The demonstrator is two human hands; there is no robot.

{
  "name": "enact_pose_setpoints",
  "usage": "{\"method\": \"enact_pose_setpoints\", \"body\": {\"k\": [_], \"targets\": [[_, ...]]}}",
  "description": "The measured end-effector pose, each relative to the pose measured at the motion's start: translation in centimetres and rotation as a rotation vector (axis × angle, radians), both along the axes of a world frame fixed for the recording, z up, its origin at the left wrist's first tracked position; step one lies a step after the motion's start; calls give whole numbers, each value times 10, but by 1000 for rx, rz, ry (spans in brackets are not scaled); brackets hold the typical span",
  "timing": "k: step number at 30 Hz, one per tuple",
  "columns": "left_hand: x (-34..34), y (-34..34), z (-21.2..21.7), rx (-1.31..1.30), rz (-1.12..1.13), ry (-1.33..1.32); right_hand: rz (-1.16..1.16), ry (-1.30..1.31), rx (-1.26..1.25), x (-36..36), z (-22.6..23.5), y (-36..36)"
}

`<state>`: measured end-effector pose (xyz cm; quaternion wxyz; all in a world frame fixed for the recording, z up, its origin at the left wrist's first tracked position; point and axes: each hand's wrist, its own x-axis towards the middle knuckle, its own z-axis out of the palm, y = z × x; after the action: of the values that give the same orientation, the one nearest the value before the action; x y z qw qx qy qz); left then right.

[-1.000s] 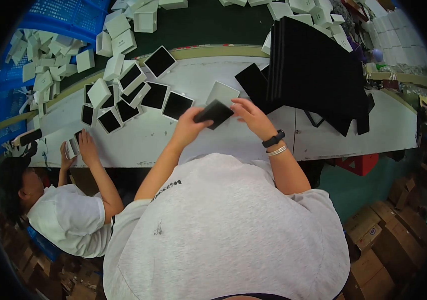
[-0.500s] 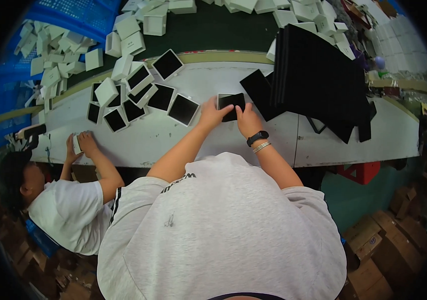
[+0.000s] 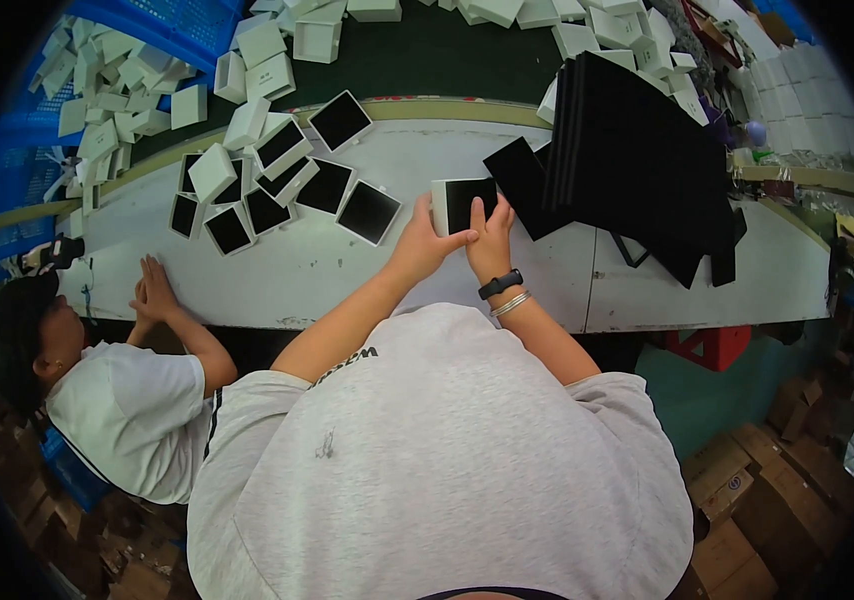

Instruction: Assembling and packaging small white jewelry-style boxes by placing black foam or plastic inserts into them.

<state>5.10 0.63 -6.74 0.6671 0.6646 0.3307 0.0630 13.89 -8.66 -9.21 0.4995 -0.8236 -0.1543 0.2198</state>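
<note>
A small white box (image 3: 440, 205) with a black insert (image 3: 465, 194) in it is held over the table between my hands. My left hand (image 3: 421, 238) is closed round its left side, the thumb along the near edge. On the right side my right hand (image 3: 490, 236) grips the box, fingers lying over the black insert. Just right of it lie loose black sheets (image 3: 519, 180) and a tall leaning stack of black sheets (image 3: 637, 160). To the left sit white boxes with black insides, one of them a box (image 3: 367, 213) near my left forearm.
A white table (image 3: 347, 280) spans the front. Behind it runs a dark green belt (image 3: 437, 60) with heaps of white boxes (image 3: 617, 25). Blue crates (image 3: 167, 25) stand at far left. A co-worker (image 3: 112, 400) sits at left, hands together. Cardboard boxes (image 3: 737, 480) lie lower right.
The black insert has shifted from sitting askew to lying flatter in the box, and my right fingers have moved onto it. The co-worker's hands no longer show the white box.
</note>
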Motion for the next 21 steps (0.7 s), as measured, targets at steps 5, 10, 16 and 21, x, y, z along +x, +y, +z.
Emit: {"method": "enact_pose_setpoints", "body": {"k": [5, 10, 16, 21], "targets": [[-26, 27, 1, -194, 90, -191, 310, 286, 294, 29, 29, -14], [-44, 20, 40, -157, -41, -106, 505, 686, 218, 30, 53, -17], [-61, 37, 34, -122, -82, -107, 475, 725, 212, 13, 52, -10], [-72, 36, 23, -336, -14, -125, 475, 600, 97, -5, 42, -5]]}}
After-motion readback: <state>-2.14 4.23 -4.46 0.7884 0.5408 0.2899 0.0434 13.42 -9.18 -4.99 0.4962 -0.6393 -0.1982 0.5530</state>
